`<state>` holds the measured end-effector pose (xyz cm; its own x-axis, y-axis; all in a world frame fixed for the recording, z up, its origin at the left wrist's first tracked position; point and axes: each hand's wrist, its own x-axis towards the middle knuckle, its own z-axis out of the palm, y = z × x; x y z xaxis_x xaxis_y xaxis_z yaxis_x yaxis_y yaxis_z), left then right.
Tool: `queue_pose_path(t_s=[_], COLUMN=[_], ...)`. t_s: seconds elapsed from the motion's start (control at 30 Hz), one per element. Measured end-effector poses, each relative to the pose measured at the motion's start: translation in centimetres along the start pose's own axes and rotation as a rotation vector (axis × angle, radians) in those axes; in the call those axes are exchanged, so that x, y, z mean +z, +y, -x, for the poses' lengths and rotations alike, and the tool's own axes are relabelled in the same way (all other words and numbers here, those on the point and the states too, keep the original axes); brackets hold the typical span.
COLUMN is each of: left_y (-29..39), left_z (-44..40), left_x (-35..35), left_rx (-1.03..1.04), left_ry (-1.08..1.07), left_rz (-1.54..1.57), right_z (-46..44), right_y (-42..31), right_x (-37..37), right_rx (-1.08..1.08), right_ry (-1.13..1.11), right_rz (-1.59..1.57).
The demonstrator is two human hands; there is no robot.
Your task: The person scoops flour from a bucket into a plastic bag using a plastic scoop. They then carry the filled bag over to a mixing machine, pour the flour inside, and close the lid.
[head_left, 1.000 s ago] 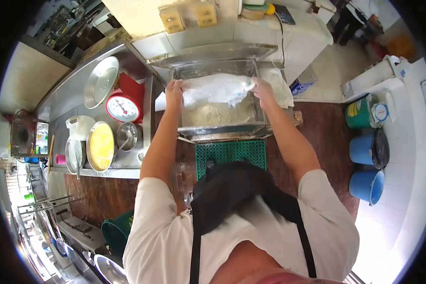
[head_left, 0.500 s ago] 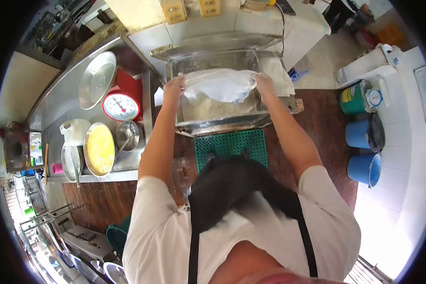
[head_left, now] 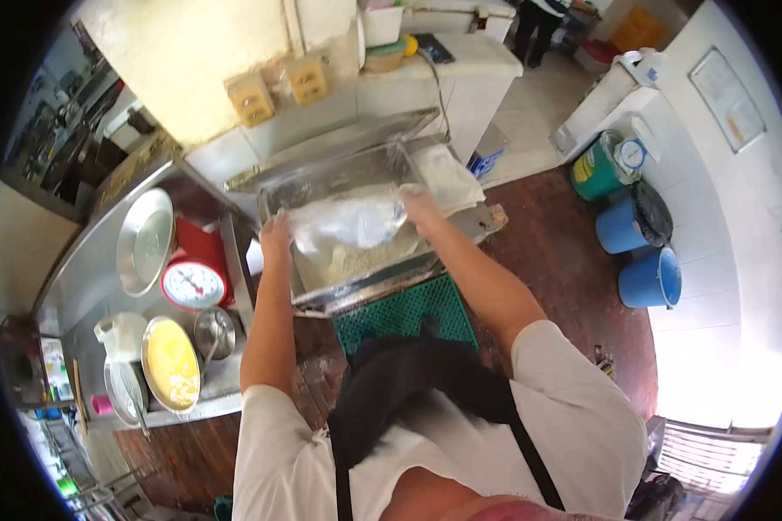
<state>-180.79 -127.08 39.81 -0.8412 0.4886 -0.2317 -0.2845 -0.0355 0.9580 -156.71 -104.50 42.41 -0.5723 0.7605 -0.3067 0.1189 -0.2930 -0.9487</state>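
Observation:
A translucent white plastic bag (head_left: pixel 349 224) is stretched between my two hands above an open metal bin (head_left: pixel 356 169). My left hand (head_left: pixel 275 234) is closed on the bag's left end, near the bin's left side. At the opposite end, my right hand (head_left: pixel 415 201) grips the bag with fingers closed. Pale flour-like powder (head_left: pixel 365 259) lies inside the bin under the bag, which covers part of it. The bin's lid (head_left: pixel 339 143) is raised at the back.
On the steel counter at left are a red scale (head_left: pixel 197 282), a metal bowl of yellow contents (head_left: pixel 172 360), a small pot (head_left: pixel 215 334) and a white jug (head_left: pixel 122 337). A green mat (head_left: pixel 404 319) lies before the bin. Blue buckets (head_left: pixel 650 280) stand right. Another person (head_left: pixel 539 26) is far back.
My view has turned, so the bin and counter sit lower and further left. Both hands still hold the bag, which looks more bunched and blurred over the bin.

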Motion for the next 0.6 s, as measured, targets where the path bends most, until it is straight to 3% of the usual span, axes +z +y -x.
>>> queue_pose_path(t_s=[0.07, 0.1, 0.23, 0.33, 0.47, 0.5, 0.53, 0.57, 0.6], left_y=[1.4, 1.5, 0.0, 0.5, 0.6, 0.7, 0.5, 0.7, 1.2], left_z=[0.1, 0.3, -0.4, -0.1, 0.2, -0.5, -0.9, -0.9, -0.6], left_x=[0.8, 0.9, 0.4, 0.2, 0.6, 0.8, 0.8, 0.7, 0.8], left_rx=[0.112, 0.154, -0.013, 0.176, -0.074, 0.088, 0.238, 0.335, 0.424], left_ry=[0.012, 0.025, 0.169, 0.048, 0.108, 0.079, 0.057, 0.096, 0.129], left_rz=[0.053, 0.075, 0.106, -0.029, -0.016, -0.003, 0.007, -0.139, -0.292], right_z=[-0.7, 0.7, -0.2, -0.6, -1.2, -2.3, 0.2, 3.0, 0.5], right_y=[0.2, -1.6, 0.5, -1.3, 1.1, 2.2, -1.2, -4.7, -2.4], right_x=[0.4, 1.1, -0.8, -0.4, -1.1, -1.2, -0.4, 0.4, -0.3], right_rx=[-0.223, -0.299, -0.291, -0.363, -0.369, -0.362, -0.4, -0.432, -0.581], right_ry=[0.129, 0.176, 0.131, 0.209, 0.294, 0.318, 0.29, 0.256, 0.228], right_rz=[0.213, 0.129, 0.205, 0.276, 0.364, 0.357, 0.398, 0.437, 0.502])
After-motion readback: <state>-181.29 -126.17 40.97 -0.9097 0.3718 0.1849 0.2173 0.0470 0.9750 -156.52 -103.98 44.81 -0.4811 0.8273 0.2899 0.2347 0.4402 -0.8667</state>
